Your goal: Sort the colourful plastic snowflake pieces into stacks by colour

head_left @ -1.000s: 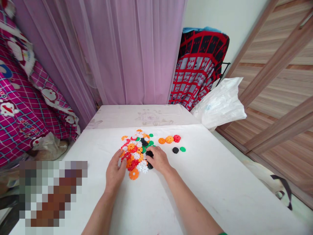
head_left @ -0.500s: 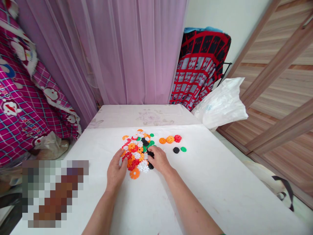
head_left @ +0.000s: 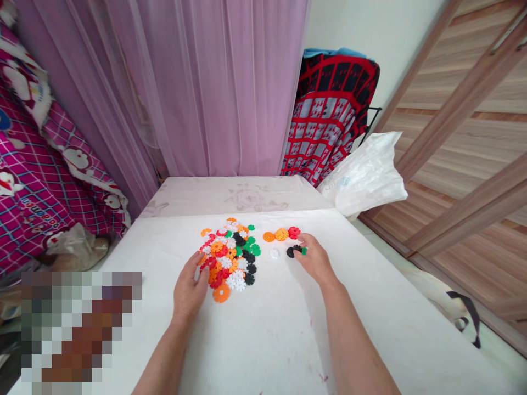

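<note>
A heap of flower-shaped plastic discs (head_left: 224,262) in orange, red, white, green and black lies on the white-covered table. Against its left edge rests my left hand (head_left: 189,288), thumb and fingers apart, gripping nothing. My right hand (head_left: 316,259) is to the right of the heap, its thumb and fingertips closed on a black disc (head_left: 297,249). That disc is beside or just over another black disc (head_left: 290,252). A green disc (head_left: 304,250) is partly hidden by my fingers. Behind them sit an orange disc (head_left: 269,237), yellow-orange discs (head_left: 281,235) and red discs (head_left: 293,232).
A white disc (head_left: 274,253) lies between the heap and the black ones. A white plastic bag (head_left: 366,178) bulges at the table's far right corner. Purple curtains (head_left: 222,88) hang behind the table; a wooden wardrobe (head_left: 465,142) stands to the right.
My right hand has moved right from the heap, carrying a black disc to the lone black one. The left hand stays by the heap. The whole view has shifted slightly.
</note>
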### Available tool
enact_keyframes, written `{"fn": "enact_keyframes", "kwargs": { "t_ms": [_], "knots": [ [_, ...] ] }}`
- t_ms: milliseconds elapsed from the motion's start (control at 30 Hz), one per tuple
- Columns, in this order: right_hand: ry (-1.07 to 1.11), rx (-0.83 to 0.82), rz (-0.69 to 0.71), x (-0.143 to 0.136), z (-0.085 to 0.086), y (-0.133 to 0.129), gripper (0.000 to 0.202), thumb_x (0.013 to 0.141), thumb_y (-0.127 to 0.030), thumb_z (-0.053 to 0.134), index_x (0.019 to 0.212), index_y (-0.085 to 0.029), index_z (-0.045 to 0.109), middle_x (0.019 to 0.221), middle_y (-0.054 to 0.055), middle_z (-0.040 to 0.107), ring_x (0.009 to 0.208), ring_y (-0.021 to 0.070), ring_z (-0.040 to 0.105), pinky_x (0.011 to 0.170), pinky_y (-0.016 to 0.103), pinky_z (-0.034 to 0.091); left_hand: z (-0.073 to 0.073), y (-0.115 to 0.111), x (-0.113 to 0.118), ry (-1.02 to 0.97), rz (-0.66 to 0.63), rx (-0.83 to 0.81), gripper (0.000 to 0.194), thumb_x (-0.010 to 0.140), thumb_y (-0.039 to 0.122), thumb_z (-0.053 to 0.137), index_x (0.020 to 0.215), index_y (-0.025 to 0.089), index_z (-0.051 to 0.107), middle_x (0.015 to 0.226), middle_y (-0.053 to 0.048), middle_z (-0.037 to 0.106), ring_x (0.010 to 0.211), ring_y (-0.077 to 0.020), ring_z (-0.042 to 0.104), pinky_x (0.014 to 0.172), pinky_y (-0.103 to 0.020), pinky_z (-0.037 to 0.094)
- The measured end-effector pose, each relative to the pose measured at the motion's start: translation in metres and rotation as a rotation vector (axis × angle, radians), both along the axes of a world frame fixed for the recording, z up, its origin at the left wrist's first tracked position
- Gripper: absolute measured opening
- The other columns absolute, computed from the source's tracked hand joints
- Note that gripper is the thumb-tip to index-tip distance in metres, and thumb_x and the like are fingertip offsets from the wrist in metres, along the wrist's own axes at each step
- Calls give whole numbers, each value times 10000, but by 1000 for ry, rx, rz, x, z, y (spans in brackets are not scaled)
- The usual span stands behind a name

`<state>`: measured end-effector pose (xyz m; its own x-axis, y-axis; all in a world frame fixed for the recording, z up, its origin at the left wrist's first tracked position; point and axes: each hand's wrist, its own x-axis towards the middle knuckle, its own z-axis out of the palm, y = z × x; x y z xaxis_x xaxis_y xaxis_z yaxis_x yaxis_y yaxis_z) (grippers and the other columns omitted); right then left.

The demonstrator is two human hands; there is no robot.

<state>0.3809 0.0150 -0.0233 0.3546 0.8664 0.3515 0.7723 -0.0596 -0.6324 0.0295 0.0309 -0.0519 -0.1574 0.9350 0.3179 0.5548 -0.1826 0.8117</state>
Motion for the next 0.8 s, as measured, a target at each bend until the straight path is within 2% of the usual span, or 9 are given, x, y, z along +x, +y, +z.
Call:
{"fn": "enact_keyframes", "kwargs": {
  "t_ms": [533,667,800],
  "knots": [
    [-14,-26,81,-7,-9,2,374,718,-182,567,1091,-210,576,1100,48,636,873,160,637,811,330,517,4,-2,0,-16,2,-8,382,832,365,538,1179,237,629,1341,-63,605,1247,-232,552,1089,-415,415],
    [15,-50,60,-4,-4,-1,379,708,-158,549,1080,-218,588,1102,42,640,889,155,641,812,323,518,4,-2,0,-13,3,-3,385,830,362,539,1181,232,626,1341,-70,604,1249,-238,552,1095,-423,409],
    [7,-39,29,-6,10,-5,352,712,-148,518,1045,-218,607,1083,41,651,878,156,646,789,312,514,4,-1,0,4,-7,-14,402,835,372,527,1196,221,617,1349,-76,597,1250,-236,551,1095,-415,410]
  ]
}}
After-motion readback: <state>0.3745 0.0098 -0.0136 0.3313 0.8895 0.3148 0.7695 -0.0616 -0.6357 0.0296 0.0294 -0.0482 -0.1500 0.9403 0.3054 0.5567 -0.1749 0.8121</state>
